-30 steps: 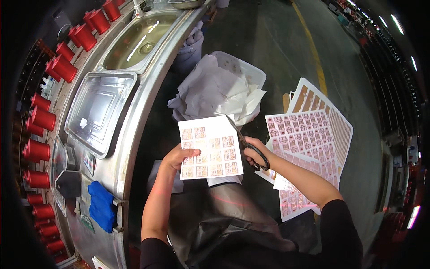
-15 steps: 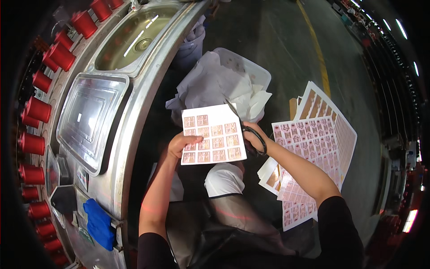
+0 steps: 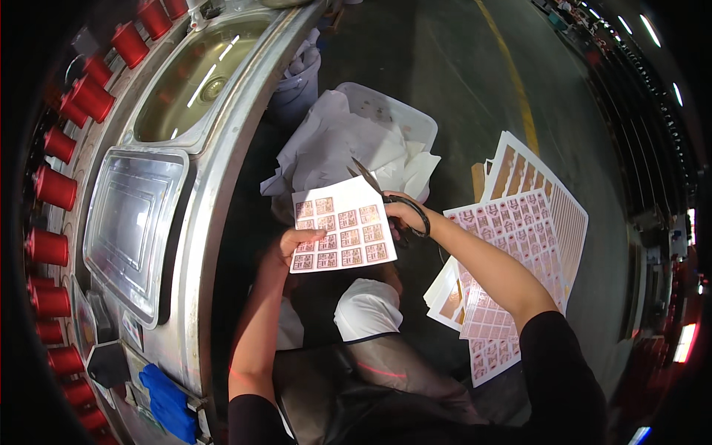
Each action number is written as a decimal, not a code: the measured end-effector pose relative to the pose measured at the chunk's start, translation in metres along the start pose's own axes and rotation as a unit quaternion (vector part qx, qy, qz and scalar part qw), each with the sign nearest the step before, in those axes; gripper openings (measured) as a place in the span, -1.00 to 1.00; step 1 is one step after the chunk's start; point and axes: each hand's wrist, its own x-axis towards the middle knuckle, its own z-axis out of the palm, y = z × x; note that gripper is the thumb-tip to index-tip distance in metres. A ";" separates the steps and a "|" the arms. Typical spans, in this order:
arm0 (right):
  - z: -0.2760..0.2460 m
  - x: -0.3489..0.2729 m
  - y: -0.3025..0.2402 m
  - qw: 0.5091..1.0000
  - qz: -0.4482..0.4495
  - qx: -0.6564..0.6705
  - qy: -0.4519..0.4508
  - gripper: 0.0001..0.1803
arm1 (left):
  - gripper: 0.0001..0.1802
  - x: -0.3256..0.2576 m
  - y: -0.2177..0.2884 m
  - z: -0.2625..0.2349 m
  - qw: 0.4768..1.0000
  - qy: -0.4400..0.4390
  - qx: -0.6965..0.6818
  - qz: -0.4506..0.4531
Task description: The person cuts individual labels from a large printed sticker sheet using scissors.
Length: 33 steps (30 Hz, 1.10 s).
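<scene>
A white sheet printed with rows of small reddish-brown square designs [image 3: 348, 219] is gripped at its left edge by my left hand [image 3: 295, 242], the thumb lying across its face. My right hand [image 3: 406, 216] has its fingers in the black handles of a pair of scissors [image 3: 368, 178]. The blades are parted and point up and left, just beyond the sheet's upper right edge. Part of my right hand's fingers is hidden behind the sheet and handles.
Beyond the sheet stands a translucent bin [image 3: 420, 123] heaped with white paper scraps [image 3: 334, 141]. More printed sheets [image 3: 512, 237] are stacked at the right. A metal counter [image 3: 222, 133] with a sink [image 3: 159, 111], a metal tray [image 3: 133, 222] and a blue cloth [image 3: 167, 400] runs along the left.
The scissor blades have opened and moved off the sheet's upper right corner. The sheet has tilted a little clockwise, and both hands sit slightly further left in view.
</scene>
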 end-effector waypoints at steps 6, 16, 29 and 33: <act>-0.013 0.026 0.017 0.994 -0.061 0.082 0.040 -0.81 | -0.48 0.024 0.016 -0.024 0.997 0.034 0.056 0.029; -0.066 0.089 0.100 0.976 0.039 0.200 0.069 -0.75 | -0.51 0.035 0.003 -0.016 0.995 0.069 0.052 0.048; 0.077 -0.057 0.064 0.910 -0.119 0.354 0.179 -0.57 | -0.52 -0.021 -0.091 0.051 0.968 0.135 -0.048 0.204; 0.097 -0.118 0.075 0.858 -0.201 0.438 0.179 -0.47 | -0.42 -0.016 -0.128 0.093 0.964 0.152 0.006 0.218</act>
